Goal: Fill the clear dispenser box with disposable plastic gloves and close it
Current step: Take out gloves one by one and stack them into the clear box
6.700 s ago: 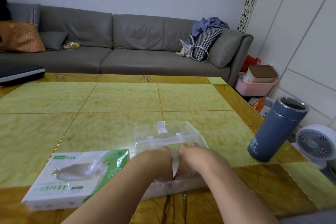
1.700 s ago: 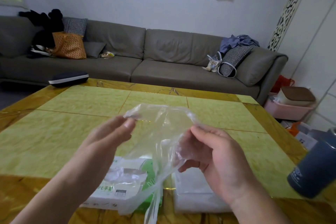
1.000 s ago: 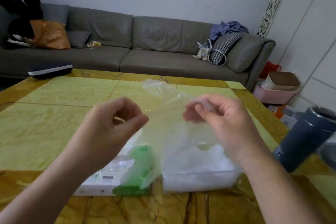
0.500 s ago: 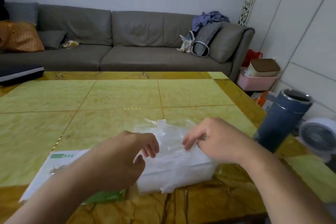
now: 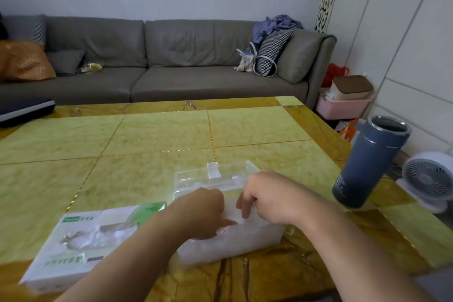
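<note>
The clear dispenser box (image 5: 245, 244) stands near the table's front edge, packed with whitish plastic gloves (image 5: 220, 235). Its clear lid (image 5: 215, 174) lies open, tipped back behind the box. Both hands reach down into the box from above. My left hand (image 5: 199, 213) presses its fingers onto the gloves at the left. My right hand (image 5: 267, 195) pushes its fingertips down onto them at the right. The fingertips are partly hidden by the plastic. The white and green glove carton (image 5: 85, 235) lies flat to the left of the box, a glove showing in its opening.
A tall blue flask (image 5: 367, 162), open at the top, stands at the table's right edge. A small white fan (image 5: 429, 179) sits on the floor beyond it. The yellow-green table (image 5: 147, 142) stretches toward a grey sofa (image 5: 171, 61).
The loose glove that both hands held up and spread in the air has come down into the box. Both hands now press on the stack, and the lid shows behind them.
</note>
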`<state>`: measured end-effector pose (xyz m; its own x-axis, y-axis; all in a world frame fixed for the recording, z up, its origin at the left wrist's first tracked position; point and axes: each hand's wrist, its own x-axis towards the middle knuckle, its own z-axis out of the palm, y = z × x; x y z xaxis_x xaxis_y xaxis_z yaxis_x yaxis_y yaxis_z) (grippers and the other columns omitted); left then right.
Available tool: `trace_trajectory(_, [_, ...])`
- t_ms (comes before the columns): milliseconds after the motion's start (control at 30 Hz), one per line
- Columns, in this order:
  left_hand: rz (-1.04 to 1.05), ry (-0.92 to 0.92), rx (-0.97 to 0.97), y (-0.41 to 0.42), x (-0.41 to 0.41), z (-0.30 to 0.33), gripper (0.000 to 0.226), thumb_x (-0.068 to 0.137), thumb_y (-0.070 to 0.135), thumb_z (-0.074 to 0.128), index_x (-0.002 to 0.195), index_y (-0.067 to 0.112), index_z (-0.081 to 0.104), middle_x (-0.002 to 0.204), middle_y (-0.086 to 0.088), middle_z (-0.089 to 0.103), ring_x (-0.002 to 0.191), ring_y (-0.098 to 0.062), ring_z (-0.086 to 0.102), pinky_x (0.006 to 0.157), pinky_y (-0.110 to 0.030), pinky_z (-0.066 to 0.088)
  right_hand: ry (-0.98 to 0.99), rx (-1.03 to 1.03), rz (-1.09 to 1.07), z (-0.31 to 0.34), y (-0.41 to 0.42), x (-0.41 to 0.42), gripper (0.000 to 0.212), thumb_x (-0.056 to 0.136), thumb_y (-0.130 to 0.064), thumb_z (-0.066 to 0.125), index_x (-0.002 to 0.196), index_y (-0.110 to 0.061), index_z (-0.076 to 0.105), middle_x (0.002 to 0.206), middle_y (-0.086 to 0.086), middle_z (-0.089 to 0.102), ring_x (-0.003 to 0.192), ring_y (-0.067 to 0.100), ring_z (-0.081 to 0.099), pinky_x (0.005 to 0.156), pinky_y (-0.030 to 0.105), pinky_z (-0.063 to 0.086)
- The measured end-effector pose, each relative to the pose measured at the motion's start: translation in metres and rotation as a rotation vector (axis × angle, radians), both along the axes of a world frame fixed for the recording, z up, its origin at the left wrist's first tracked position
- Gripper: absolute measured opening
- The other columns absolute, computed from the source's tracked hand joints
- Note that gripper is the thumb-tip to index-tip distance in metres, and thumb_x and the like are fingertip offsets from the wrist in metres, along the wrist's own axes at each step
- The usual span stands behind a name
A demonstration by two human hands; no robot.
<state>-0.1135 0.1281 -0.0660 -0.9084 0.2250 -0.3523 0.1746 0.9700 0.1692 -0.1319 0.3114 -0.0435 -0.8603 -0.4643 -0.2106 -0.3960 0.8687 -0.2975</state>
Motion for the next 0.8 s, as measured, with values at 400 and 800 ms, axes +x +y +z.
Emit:
trace_trajectory(400, [-0.095, -0.025, -0.197, 0.014, -0.003, 0.018, 0.031, 0.087, 0.005, 0.065, 0.118, 0.009, 0.064, 0.098, -0.009, 0.067, 0.083, -0.025, 0.061, 0.066, -0.032, 0.047, 0.045, 0.233, -0.010, -0.004, -0.013, 0.007, 0.040, 0.083, 0.002, 0.057, 0.106, -0.021, 0.081, 0.105, 0.005, 0.073, 0.091, 0.031, 0.072, 0.078, 0.037, 0.061])
trace_trajectory(800, [-0.111, -0.267, -0.036, 0.007, -0.007, 0.032, 0.066, 0.096, 0.026, 0.060, 0.157, 0.032, 0.037, 0.138, 0.006, 0.061, 0.112, -0.018, 0.065, 0.087, -0.028, 0.056, 0.155, 0.142, -0.168, 0.009, -0.020, 0.011, 0.023, 0.094, -0.004, 0.055, 0.073, -0.012, 0.055, 0.078, 0.006, 0.053, 0.060, 0.024, 0.050, 0.049, 0.032, 0.038])
